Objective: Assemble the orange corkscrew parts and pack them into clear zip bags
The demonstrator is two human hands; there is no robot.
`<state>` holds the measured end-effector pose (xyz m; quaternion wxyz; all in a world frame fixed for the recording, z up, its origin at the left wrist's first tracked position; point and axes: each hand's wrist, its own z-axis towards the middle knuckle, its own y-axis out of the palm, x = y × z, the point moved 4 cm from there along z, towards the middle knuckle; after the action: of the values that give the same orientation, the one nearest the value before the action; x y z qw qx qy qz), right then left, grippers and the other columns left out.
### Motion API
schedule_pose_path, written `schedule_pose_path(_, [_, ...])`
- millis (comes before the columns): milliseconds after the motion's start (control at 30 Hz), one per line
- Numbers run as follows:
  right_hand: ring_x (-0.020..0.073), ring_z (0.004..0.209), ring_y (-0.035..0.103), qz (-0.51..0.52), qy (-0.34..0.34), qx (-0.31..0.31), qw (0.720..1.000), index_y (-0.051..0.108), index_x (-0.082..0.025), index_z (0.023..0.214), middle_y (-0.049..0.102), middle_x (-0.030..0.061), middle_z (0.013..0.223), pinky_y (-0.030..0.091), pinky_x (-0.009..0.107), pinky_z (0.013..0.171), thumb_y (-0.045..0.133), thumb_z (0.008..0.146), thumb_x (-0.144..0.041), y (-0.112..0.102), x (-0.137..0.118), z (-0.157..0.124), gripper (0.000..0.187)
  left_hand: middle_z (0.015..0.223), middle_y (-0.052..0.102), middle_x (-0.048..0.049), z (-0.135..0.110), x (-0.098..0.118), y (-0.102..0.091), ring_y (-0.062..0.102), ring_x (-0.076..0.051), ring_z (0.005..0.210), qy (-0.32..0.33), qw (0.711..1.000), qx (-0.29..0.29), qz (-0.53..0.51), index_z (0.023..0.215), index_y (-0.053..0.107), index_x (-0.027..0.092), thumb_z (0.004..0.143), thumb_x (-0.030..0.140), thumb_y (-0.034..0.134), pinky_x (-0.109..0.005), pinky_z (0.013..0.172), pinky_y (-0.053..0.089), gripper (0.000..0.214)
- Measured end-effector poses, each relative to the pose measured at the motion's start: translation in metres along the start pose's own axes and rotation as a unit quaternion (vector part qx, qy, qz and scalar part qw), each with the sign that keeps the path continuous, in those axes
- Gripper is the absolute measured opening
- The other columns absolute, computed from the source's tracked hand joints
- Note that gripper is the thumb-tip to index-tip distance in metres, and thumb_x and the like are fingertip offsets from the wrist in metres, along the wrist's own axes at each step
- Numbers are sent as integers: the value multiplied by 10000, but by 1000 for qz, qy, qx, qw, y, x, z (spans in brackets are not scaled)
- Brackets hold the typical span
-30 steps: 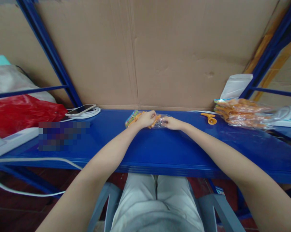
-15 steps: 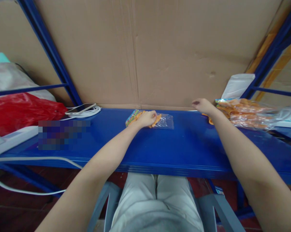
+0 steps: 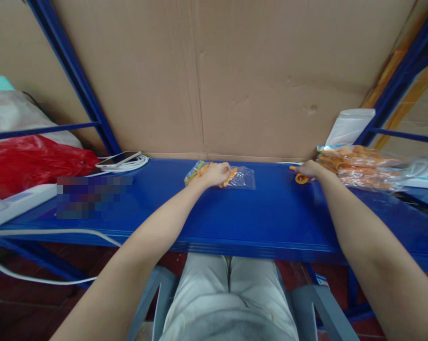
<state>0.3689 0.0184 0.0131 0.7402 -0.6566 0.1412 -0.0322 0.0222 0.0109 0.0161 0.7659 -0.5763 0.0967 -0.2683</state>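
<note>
My left hand [image 3: 216,174] rests, fingers curled, on a clear plastic bag [image 3: 245,178] lying flat on the blue tabletop. Orange pieces are inside the bag, and a colourful printed header shows at its left end. Off to the right, my right hand [image 3: 310,169] is closed on a small orange plastic piece [image 3: 301,178] with a round ring and a short stick-like end. Its exact kind is too small to make out, and the fingertips are partly hidden. Just beyond that hand lies a pile of bagged orange pieces [image 3: 363,163].
The blue table [image 3: 256,218] runs beneath a cardboard wall [image 3: 253,80] between blue metal posts. At left are a red plastic bag [image 3: 36,161], a phone [image 3: 119,159] and a coiled white cable [image 3: 138,164]. A white packet [image 3: 349,125] leans at the right.
My right hand has lowered at the right side and now holds the orange piece, which lay at the table beside the pile. My left hand and its bag have stayed put.
</note>
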Motion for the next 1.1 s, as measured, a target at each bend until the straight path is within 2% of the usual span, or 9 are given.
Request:
schedule_pose_path(100, [156,556,630,105,22,-100,989,702,-86,811,681,122,689,503,248,535,482,894,-284,3,-26,-13,307,976,721,-55,0,0,0,662,-197,886,-4,1000,4,-2,1000,652,199,886,238,453,-257,753,458,233])
schedule_pose_path(200, [115,534,600,150,-71,-136,977,702,-128,967,693,65,718,468,210,513,543,822,-188,3,-62,-29,223,990,720,-57,0,0,0,661,-200,900,-8,1000,3,-9,993,654,198,884,234,467,-253,752,455,219])
schedule_pose_path(300, [122,547,604,76,-149,-168,971,714,-146,968,676,29,668,460,213,527,572,741,-112,7,-88,-39,270,991,719,-63,-1,2,-1,662,-210,905,-8,1000,0,-10,1002,653,191,885,227,467,-261,753,454,223])
schedule_pose_path(400, [182,693,668,-28,-199,-130,971,734,-149,929,708,56,746,500,256,640,586,713,-79,9,-101,-41,271,977,719,-64,-2,3,-2,662,-210,898,-6,1000,-2,-8,1004,653,187,884,223,467,-264,754,454,224])
schedule_pose_path(600, [297,1157,592,-143,-162,-20,976,650,-168,1228,631,155,1250,470,384,940,556,761,-60,0,-97,-40,489,979,721,-66,-2,4,-3,662,-208,901,-3,1000,-3,-5,1008,649,179,882,222,461,-264,760,457,230])
schedule_pose_path(800, [299,1167,589,-154,-114,-98,977,611,-132,1282,625,166,1256,471,353,938,529,838,-132,4,-83,-39,452,1002,719,-62,-2,5,-4,664,-199,912,-9,1000,-13,-5,1021,647,177,881,225,465,-255,769,464,234])
schedule_pose_path(900, [275,1248,527,-147,-140,-68,977,489,-92,1396,526,166,1382,421,316,1004,503,826,-93,4,-85,-39,570,1009,718,-62,-3,6,-5,665,-199,917,-12,1000,-16,-3,1029,648,175,885,222,460,-256,774,465,241])
schedule_pose_path(1000, [250,1150,601,-126,-155,-75,977,401,-115,1459,530,146,1384,468,293,928,486,796,-74,7,-89,-40,669,987,721,-58,-4,7,-6,666,-194,904,-10,1000,-18,-1,1034,649,177,892,225,453,-251,765,462,247])
schedule_pose_path(1100, [206,842,691,-105,-161,-117,974,498,-168,1396,667,110,1202,514,267,702,473,775,-82,9,-92,-44,628,970,722,-69,-4,7,-7,668,-198,895,-13,1000,-23,-1,1040,651,164,896,224,449,-254,761,460,255])
